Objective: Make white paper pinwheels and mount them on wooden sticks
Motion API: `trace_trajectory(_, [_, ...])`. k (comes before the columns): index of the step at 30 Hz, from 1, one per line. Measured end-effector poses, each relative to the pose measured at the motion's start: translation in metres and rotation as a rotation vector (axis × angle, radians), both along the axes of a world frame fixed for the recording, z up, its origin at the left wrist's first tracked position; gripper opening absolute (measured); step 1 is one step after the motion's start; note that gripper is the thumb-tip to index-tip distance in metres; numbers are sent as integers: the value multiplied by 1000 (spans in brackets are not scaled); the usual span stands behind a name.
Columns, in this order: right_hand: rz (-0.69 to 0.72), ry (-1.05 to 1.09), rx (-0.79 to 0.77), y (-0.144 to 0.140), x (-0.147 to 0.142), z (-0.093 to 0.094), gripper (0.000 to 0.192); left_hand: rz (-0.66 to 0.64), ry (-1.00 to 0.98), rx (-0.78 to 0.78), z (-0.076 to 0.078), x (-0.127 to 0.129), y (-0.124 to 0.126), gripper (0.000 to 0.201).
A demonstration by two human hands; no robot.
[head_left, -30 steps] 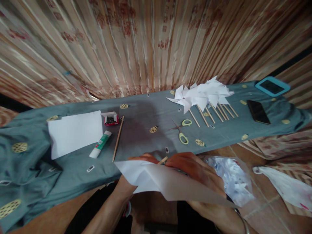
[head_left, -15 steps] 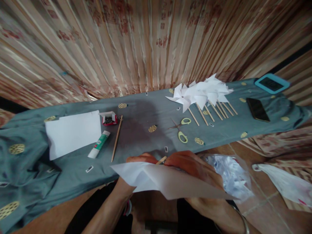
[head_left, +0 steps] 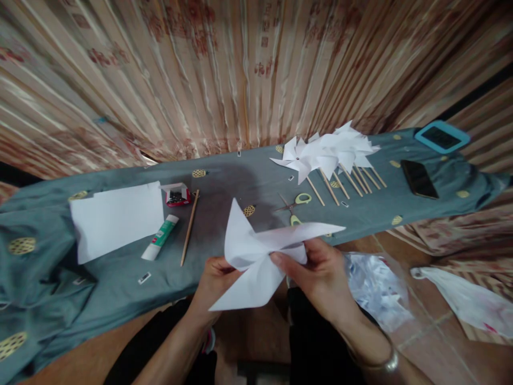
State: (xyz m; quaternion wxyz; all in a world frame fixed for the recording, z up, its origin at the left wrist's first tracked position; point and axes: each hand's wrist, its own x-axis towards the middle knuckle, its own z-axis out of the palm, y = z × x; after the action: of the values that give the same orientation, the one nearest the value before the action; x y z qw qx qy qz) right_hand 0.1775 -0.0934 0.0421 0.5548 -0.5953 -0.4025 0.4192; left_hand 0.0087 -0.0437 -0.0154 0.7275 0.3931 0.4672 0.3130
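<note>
A white paper pinwheel (head_left: pixel 260 251) is held up in front of me by both hands, its blades facing the camera. My left hand (head_left: pixel 214 278) grips it from behind on the left. My right hand (head_left: pixel 320 270) pinches its centre from the right. The stick seen a moment ago is hidden behind the paper. Beyond the hands lies a grey-blue cloth-covered table (head_left: pixel 224 198).
On the cloth lie a white paper sheet (head_left: pixel 116 216), a glue stick (head_left: pixel 160 245), a red box of pins (head_left: pixel 176 196), a wooden stick (head_left: pixel 189 227), yellow-handled scissors (head_left: pixel 295 206), several finished pinwheels (head_left: pixel 328 152), a black phone (head_left: pixel 419 179) and a blue-cased device (head_left: pixel 441 137). Plastic bags (head_left: pixel 374 289) lie on the floor at right.
The pinwheel was lying flat and low under both hands; now it is lifted and turned upright towards me, with the stick tip no longer showing.
</note>
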Motion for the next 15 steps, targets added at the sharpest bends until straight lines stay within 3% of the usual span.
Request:
trace_trajectory(3, [19,270,-115,14,2,-16,26,65,-71,-78,-6,8,-4,29])
trace_trajectory(6, [-3,400,-192,25,4,-30,35,111,-99,-90,-8,12,-5,31])
trace_trajectory(15, [42,426,-287,33,-7,-53,41,139,25,64,-8,1,-7,26])
